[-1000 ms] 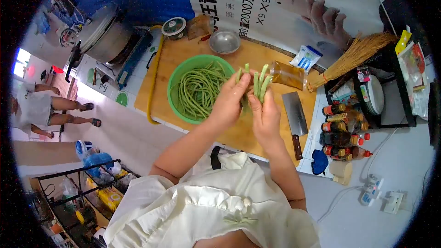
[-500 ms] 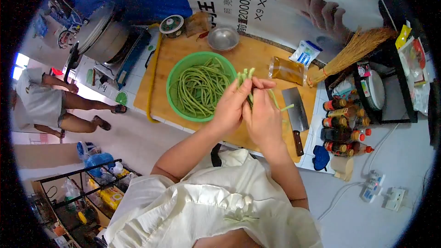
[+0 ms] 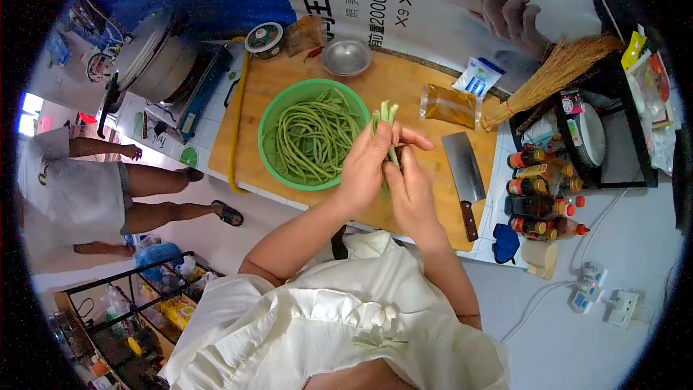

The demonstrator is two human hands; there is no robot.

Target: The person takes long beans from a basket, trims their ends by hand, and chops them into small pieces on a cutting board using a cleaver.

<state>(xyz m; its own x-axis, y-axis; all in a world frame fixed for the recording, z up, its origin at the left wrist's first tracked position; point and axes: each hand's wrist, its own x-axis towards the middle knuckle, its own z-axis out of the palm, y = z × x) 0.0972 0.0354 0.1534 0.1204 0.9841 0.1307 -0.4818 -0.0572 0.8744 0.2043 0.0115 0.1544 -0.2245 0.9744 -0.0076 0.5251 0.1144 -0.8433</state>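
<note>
Above cutting board (image 3: 404, 83), left hand (image 3: 363, 170) pinches bean bundle (image 3: 386, 113), ends pointing up, perhaps keeping them even; right hand (image 3: 411, 191) folds against lower part, grip hidden, cannot tell. Green bowl (image 3: 265, 150) of beans (image 3: 312, 133) beside left hand, seemingly for easy reach.

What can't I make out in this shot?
Head view:
Held slender green beans: lower ends hidden by left hand and right hand.
Round green plastic bowl: floor mostly covered by long beans.
Dark cylindrical bottles: labels too small to read.
Bystander: head cut off by dark edge.
</note>
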